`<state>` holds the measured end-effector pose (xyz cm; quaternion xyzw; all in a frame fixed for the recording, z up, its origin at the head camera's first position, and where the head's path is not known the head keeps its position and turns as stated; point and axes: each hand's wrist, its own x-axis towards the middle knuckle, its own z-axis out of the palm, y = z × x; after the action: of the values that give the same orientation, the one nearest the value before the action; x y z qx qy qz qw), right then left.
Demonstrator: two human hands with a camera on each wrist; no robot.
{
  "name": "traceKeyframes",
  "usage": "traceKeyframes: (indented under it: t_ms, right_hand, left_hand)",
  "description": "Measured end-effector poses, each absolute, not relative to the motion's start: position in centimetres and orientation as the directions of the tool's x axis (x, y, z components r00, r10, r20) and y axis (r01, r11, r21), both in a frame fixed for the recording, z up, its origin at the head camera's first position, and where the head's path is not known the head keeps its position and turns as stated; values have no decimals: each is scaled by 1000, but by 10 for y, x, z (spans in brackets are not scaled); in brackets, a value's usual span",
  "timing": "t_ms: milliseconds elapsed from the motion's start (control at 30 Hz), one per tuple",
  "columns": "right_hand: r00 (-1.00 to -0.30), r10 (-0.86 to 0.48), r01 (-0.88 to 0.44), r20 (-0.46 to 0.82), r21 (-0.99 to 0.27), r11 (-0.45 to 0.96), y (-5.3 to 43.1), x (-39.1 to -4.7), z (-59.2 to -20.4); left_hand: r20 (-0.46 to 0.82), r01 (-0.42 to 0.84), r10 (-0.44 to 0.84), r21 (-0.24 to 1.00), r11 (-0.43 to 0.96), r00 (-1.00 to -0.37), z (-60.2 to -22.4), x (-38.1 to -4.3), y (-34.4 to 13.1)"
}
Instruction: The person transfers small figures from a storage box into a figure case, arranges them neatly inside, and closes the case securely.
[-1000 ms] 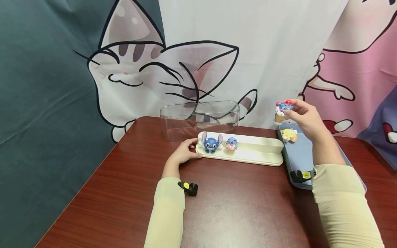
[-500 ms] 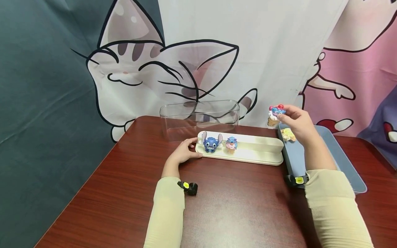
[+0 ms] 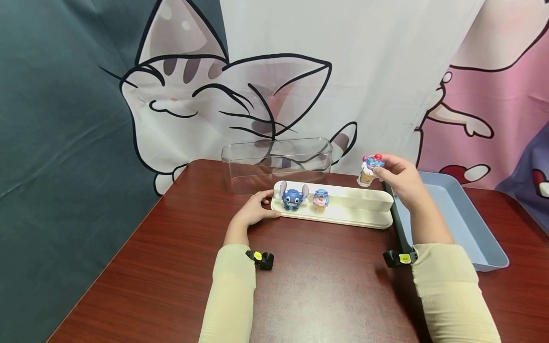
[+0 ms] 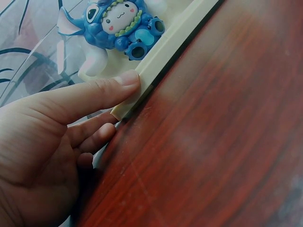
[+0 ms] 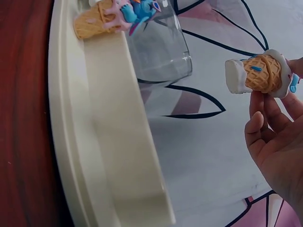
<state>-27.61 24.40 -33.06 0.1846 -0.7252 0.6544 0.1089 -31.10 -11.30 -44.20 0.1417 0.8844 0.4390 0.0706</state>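
Observation:
My right hand (image 3: 401,178) pinches an ice-cream-cone figurine (image 3: 368,170), its blue character and red balls on top, above the right part of a long cream stepped display base (image 3: 358,215). The right wrist view shows the waffle cone (image 5: 260,73) tilted on its side, a white end pointing away from the fingers. My left hand (image 3: 250,209) grips the base's left end, thumb on its front rim in the left wrist view. On the base stand a big-eared blue figurine (image 3: 292,200) and, right of it, a pink-and-blue ice-cream-cone figurine (image 3: 320,201).
A clear plastic cover (image 3: 274,143) stands behind the base, near the cartoon-printed backdrop cloth (image 3: 377,71). A pale blue tray (image 3: 482,219) lies to the right, partly under my right forearm. All stand on a red-brown wooden table (image 3: 317,276).
My right hand has carried the cone figurine left and lower, from over the blue tray toward the cream base. The yellow figurine in the tray has become hidden. My left hand stays put.

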Motion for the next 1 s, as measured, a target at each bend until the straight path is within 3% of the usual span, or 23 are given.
traceKeyframes:
  t_ms: [633,1000]
  right_hand:
    - [-919,-139,-389,370,-908,154,236,-272,-347]
    - [-922,-162,-386,351,-856,343,235,-274,-354]
  left_hand:
    - [-1,182,310,807,562,-951,-444,-312,-112]
    - [-3,181,308,804,567,-951,-442,-311,-112]
